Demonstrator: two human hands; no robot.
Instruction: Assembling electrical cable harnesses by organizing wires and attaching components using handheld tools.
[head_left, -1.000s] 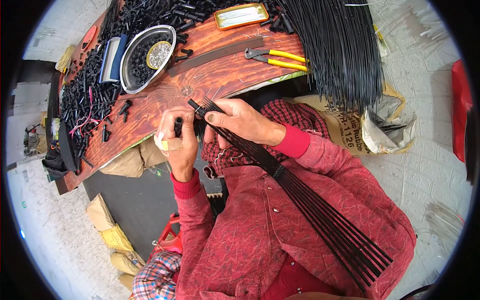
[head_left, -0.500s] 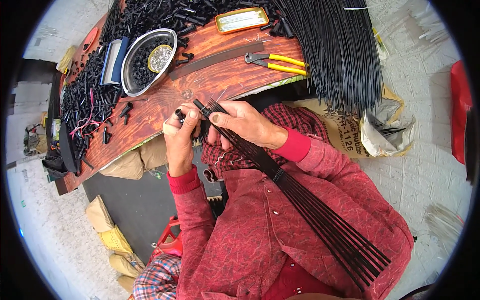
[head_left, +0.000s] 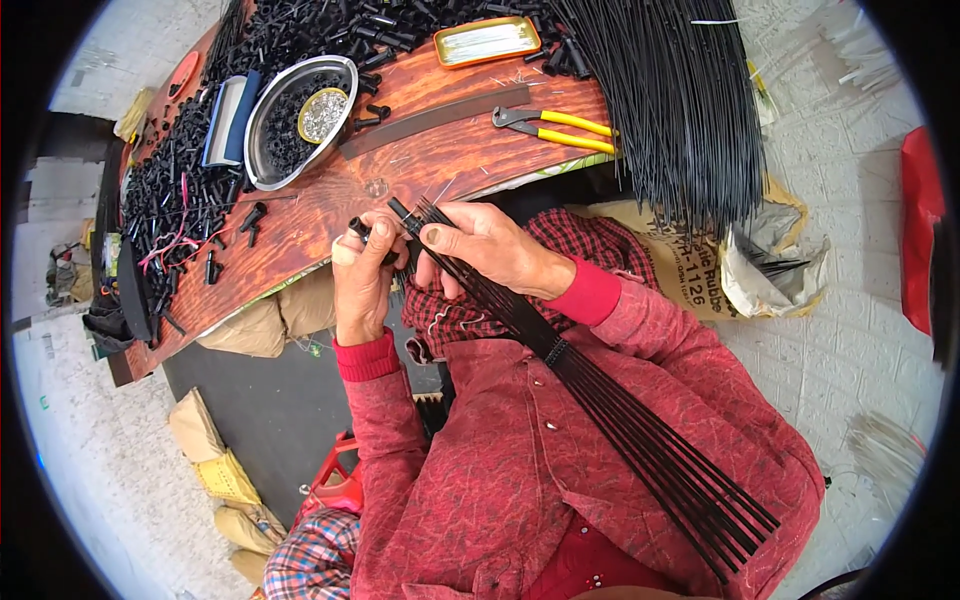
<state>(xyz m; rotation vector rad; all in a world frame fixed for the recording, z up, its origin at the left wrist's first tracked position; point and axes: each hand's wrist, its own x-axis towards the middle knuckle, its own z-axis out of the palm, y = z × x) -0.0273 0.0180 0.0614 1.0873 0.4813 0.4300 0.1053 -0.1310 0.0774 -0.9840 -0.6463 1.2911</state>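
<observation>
A folded umbrella frame (head_left: 620, 425), a bundle of thin black ribs with a dark binding around its middle, slants from my hands down across my lap to the lower right. My right hand (head_left: 490, 245) is closed around its upper end, thumb on top, beside a short black tube end. Close against it, my left hand (head_left: 362, 268) pinches a black plastic tube fitting (head_left: 358, 228) between thumb and fingers. A pale wrap covers one finger of this hand. Fingers hide where the fitting and the ribs come together.
On the wooden table (head_left: 440, 125) lie heaps of black plastic fittings (head_left: 185, 200), a metal dish (head_left: 253, 165) holding a small tin of shiny bits, yellow-handled pliers (head_left: 570, 130), a metal strip (head_left: 435, 120) and a tin of pins (head_left: 487, 40). Long black ribs (head_left: 690, 110) overhang the right edge.
My left thumb and fingers have shifted slightly on the tube fitting. My right hand and the umbrella frame stay nearly in place.
</observation>
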